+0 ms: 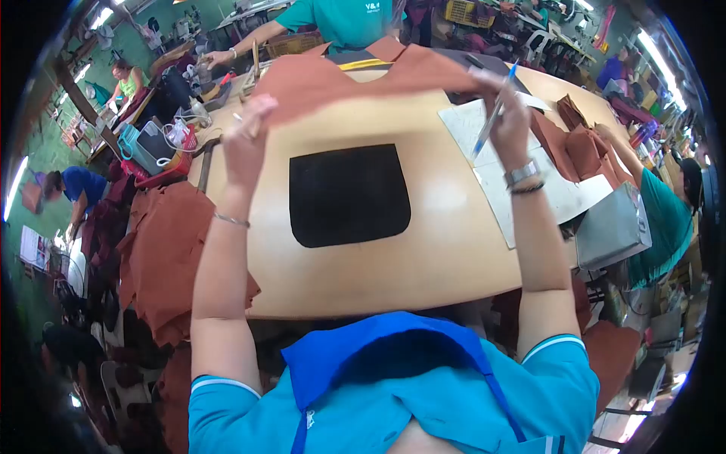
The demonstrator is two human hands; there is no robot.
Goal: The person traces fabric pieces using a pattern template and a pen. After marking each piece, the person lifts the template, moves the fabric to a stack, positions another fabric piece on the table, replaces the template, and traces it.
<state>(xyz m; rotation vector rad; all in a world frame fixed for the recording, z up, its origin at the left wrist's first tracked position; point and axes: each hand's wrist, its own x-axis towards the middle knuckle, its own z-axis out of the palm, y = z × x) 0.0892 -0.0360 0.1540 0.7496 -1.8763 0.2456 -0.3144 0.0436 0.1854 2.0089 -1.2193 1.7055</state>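
A reddish-brown sheet of material [333, 85] is stretched in the air above the far part of the wooden table [333, 291]. My left hand [249, 132] is closed on its left corner. At its right end, my right hand [508, 113] grips the sheet and also has a blue-and-white pen [486, 130] between its fingers. On the table between my forearms lies a black piece with rounded near corners [349, 195], flat and touched by neither hand.
Brown pieces [170, 253] hang at the table's left edge. White sheets [484, 163], more brown material [582, 147] and a grey box [614, 227] lie right. A co-worker [344, 26] stands across; another [665, 216] reaches in from the right. A red basket [162, 175] sits left.
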